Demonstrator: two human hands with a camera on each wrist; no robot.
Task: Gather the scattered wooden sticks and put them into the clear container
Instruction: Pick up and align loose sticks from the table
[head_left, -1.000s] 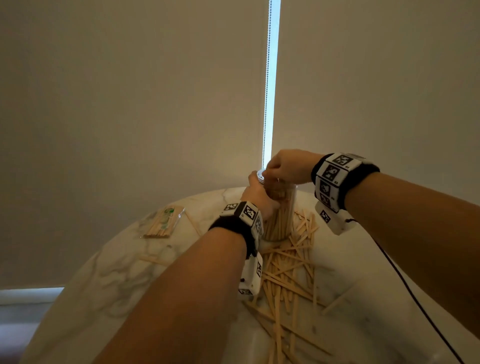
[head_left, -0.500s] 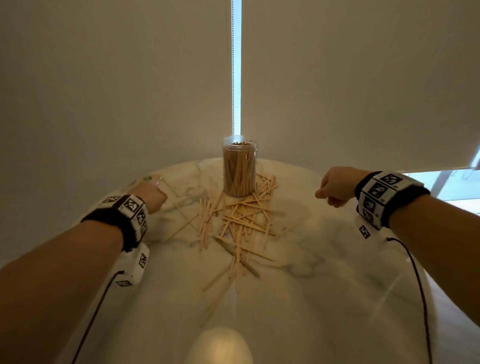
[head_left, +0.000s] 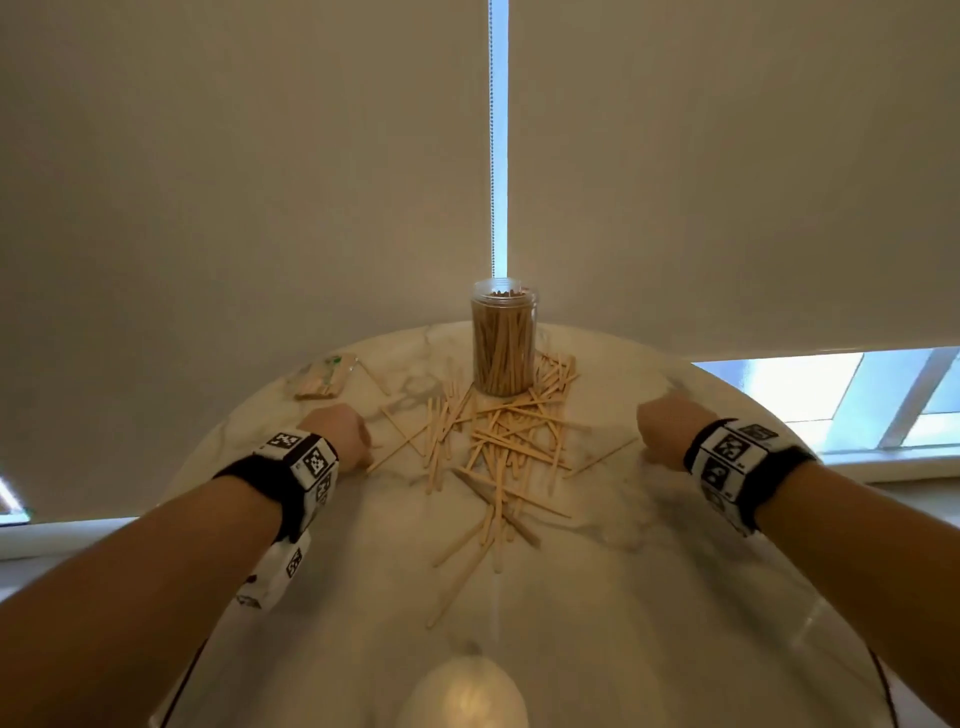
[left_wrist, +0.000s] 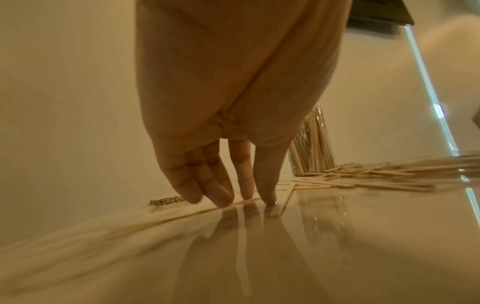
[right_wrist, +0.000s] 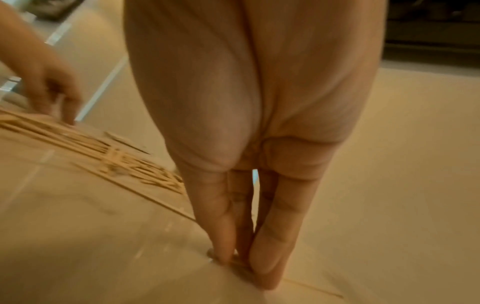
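A clear container (head_left: 503, 338), packed with upright wooden sticks, stands at the far side of the round marble table (head_left: 649, 597). Loose sticks (head_left: 498, 441) lie scattered in front of it. My left hand (head_left: 343, 434) is down on the table left of the pile. In the left wrist view its straight fingers (left_wrist: 221, 193) and thumb touch the surface on either side of one lone stick (left_wrist: 182, 214), with a gap between them. My right hand (head_left: 660, 426) is down on the right, and its thumb and fingertips (right_wrist: 270, 257) close together on the end of an outlying stick (head_left: 600, 457).
A flat clear packet of sticks (head_left: 322, 376) lies at the far left of the table. Roller blinds hang close behind the container, with a window strip at the right. A lamp's glare (head_left: 467, 691) shows on the near tabletop.
Both hands left the container's mouth, spread apart and came down onto the table on either side of the pile. The head view pulled back.
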